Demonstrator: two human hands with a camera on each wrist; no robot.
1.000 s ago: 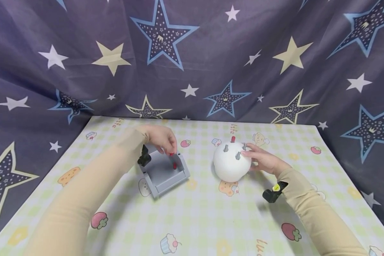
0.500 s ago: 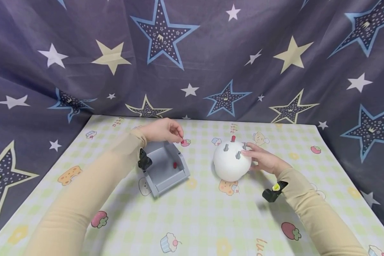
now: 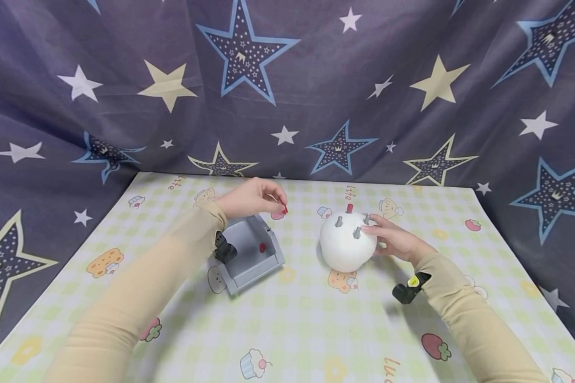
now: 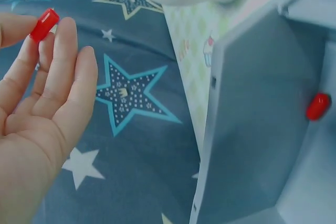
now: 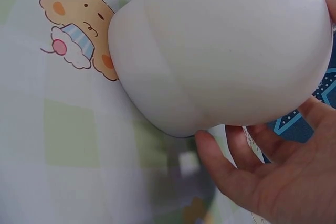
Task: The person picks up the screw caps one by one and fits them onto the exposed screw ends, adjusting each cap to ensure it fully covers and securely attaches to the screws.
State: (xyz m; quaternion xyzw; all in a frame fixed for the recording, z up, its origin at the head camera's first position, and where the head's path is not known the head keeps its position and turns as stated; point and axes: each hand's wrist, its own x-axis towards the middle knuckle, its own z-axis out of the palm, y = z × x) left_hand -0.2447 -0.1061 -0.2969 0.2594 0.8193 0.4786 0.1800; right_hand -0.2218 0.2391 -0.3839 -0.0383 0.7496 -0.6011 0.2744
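Observation:
My left hand (image 3: 255, 198) pinches a small red cylindrical piece (image 4: 44, 24) between thumb and fingertips, just beyond the right far corner of a grey open box (image 3: 256, 269). Another red piece (image 3: 262, 247) lies inside that box. To the right stands a rounded white object (image 3: 346, 247) with several grey pegs (image 3: 338, 221) on top and a red piece (image 3: 349, 208) sticking up at its far side. My right hand (image 3: 396, 239) holds the white object's right side, fingers low against it in the right wrist view.
A pale checked cloth (image 3: 297, 330) printed with cakes and strawberries covers the table. Behind it hangs a dark curtain (image 3: 311, 96) with stars. A black wrist camera (image 3: 224, 248) overhangs the grey box's left part.
My left hand has lifted a red piece out of the grey box and moved right, past its far corner. My right hand and the white object have stayed in place.

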